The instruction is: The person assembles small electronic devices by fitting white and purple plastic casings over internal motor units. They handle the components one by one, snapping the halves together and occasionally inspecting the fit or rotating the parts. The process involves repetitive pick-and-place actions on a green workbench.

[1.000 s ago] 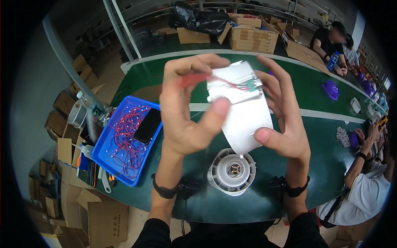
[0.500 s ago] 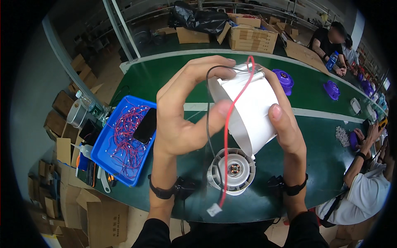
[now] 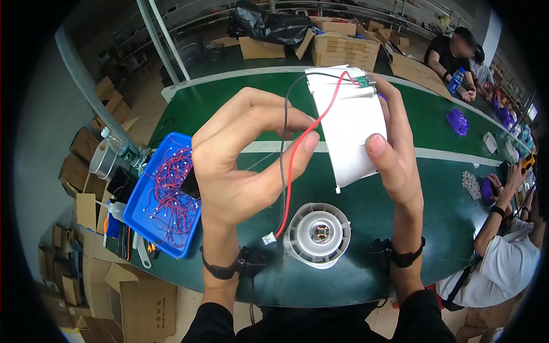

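Observation:
My right hand (image 3: 394, 154) grips a curved white plastic shell (image 3: 351, 128), thumb on its face and fingers behind. A small green circuit board (image 3: 364, 82) with a metal socket sits at the shell's upper end. From it a red wire (image 3: 294, 157) and a black wire (image 3: 285, 108) hang down to a white plug (image 3: 269, 238). Left of the shell, my left hand (image 3: 234, 154) has thumb and fingertips closed around the red wire, off the shell. Below, a round white fan housing (image 3: 318, 234) with a motor at its centre stands on the table.
At left, a blue tray (image 3: 150, 228) holds many red wires and a dark phone (image 3: 190, 184). Tools and a bottle (image 3: 123, 146) lie beside it. Purple round parts (image 3: 458, 122) and a pile of small pieces (image 3: 471, 186) are at right, near a co-worker's arm (image 3: 494, 220). Cardboard boxes (image 3: 346, 50) stand behind.
My left hand has come off the shell and moved left to the red wire. The shell has turned in my right hand, showing more of the circuit board. The plug has swung left and up.

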Demonstrator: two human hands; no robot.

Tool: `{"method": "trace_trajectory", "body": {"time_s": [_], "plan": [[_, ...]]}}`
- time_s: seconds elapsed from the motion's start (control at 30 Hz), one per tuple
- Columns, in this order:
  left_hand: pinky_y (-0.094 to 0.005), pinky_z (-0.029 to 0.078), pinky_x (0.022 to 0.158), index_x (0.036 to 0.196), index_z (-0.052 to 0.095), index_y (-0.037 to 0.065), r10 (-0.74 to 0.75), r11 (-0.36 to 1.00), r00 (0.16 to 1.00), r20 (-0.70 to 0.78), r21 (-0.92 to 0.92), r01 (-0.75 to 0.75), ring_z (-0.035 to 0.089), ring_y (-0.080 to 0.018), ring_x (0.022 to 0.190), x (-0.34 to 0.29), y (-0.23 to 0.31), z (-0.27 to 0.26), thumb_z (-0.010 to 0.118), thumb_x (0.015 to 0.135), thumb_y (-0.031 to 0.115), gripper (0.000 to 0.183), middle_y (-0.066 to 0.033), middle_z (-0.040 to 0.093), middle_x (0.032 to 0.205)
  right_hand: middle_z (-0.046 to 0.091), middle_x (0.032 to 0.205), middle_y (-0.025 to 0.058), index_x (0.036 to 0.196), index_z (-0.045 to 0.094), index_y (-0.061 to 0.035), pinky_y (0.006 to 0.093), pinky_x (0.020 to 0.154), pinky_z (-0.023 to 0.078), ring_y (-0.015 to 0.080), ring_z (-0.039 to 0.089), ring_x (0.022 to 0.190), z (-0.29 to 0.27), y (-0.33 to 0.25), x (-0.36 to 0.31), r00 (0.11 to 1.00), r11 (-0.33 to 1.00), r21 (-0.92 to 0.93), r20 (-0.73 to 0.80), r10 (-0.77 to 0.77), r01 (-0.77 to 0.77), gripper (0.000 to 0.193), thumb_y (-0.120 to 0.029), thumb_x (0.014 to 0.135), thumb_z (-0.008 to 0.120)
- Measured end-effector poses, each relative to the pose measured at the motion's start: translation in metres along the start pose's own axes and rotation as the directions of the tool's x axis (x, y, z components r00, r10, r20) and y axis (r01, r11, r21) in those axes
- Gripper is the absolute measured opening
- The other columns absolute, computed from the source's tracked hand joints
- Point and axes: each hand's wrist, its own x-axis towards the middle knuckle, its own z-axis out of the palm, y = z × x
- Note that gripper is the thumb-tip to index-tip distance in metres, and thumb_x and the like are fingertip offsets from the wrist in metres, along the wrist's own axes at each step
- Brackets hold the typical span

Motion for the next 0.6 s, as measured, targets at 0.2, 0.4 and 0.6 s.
{"method": "trace_trajectory", "body": {"time_s": [0.2, 0.4, 0.6], "plan": [[-0.0270, 0.051, 0.065, 0.088, 0.073, 0.000, -0.121, 0.991, 0.993, -0.008, -0.058, 0.121, 0.063, -0.0150, 0.072, -0.0030, 0.0018, -0.0025, 0.084, 0.072, 0.003, 0.020, -0.0074, 0.069, 0.086, 0.054, 0.135, 0.0271, 0.151, 0.037, -0.0003, 0.0476, 0.103, 0.048, 0.0360, 0.059, 0.124, 0.0074, 0.0051, 0.0016, 1.000, 0.999, 0.041, 0.022, -0.014, 0.013, 0.091, -0.046, 0.081, 0.074], [-0.0251, 0.050, 0.064, 0.088, 0.072, -0.001, -0.214, 0.970, 0.976, 0.027, -0.108, 0.216, 0.061, -0.0119, 0.070, -0.0019, 0.0023, 0.0021, 0.083, 0.078, 0.004, 0.015, -0.0062, 0.068, 0.083, 0.055, 0.137, 0.0247, 0.150, 0.040, -0.0022, 0.0492, 0.106, 0.047, 0.0369, 0.058, 0.126, 0.0004, 0.0050, 0.0022, 0.998, 0.998, -0.023, 0.016, -0.056, 0.056, 0.094, -0.042, 0.075, 0.081], [-0.0254, 0.049, 0.064, 0.087, 0.070, -0.004, -0.362, 0.923, 0.929, 0.080, -0.107, 0.369, 0.060, -0.0106, 0.068, -0.0034, 0.0040, -0.0034, 0.076, 0.087, 0.003, 0.009, -0.0061, 0.065, 0.078, 0.058, 0.137, 0.0220, 0.148, 0.043, -0.0024, 0.0483, 0.103, 0.048, 0.0341, 0.059, 0.124, 0.0014, 0.0018, 0.0022, 0.991, 0.974, -0.190, -0.019, -0.131, 0.125, 0.095, -0.039, 0.072, 0.086]]}}
